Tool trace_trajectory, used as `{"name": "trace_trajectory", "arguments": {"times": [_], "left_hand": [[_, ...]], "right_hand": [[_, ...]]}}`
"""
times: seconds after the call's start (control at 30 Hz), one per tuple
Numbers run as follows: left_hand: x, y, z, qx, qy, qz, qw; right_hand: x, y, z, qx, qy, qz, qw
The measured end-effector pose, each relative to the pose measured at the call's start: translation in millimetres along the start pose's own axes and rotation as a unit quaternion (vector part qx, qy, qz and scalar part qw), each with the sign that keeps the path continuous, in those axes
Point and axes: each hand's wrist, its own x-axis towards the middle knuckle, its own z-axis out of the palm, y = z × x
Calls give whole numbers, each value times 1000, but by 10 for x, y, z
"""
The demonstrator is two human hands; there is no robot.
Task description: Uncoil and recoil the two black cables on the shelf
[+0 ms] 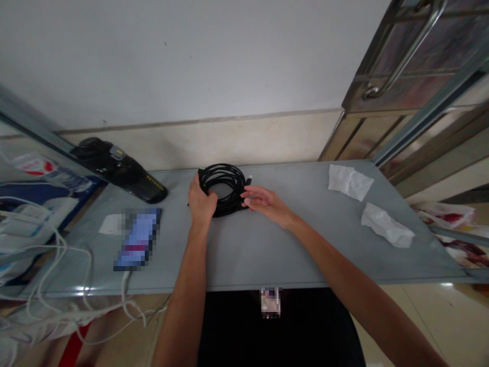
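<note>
A black cable, wound in a round coil of several loops, lies on the grey table near its back edge. My left hand grips the coil's left side, with the thumb on the inner edge and the fingers round the outside. At the right side of the coil, my right hand has its fingers partly bent and apart, their tips touching or very near the loops. A connector end sticks out at the upper right of the coil, just above the right fingertips.
A black bottle and a phone with a white cable lie on the left of the table. Two crumpled white papers lie at the right. Metal frame bars run along both sides, and a wall stands behind.
</note>
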Motion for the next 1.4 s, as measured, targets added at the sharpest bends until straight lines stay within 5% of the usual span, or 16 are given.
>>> {"name": "trace_trajectory", "arguments": {"times": [0.23,0.57,0.73,1.4], "left_hand": [[-80,155,89,-5,-35,20,999],[-251,515,123,-51,-145,96,983],[-225,434,173,-3,-109,46,993],[-392,624,221,-161,-206,89,961]], "right_hand": [[1,138,-34,-282,136,-132,940],[62,172,-218,-373,246,-136,884],[100,199,-285,-380,260,-118,880],[100,54,-542,-373,243,-110,888]]}}
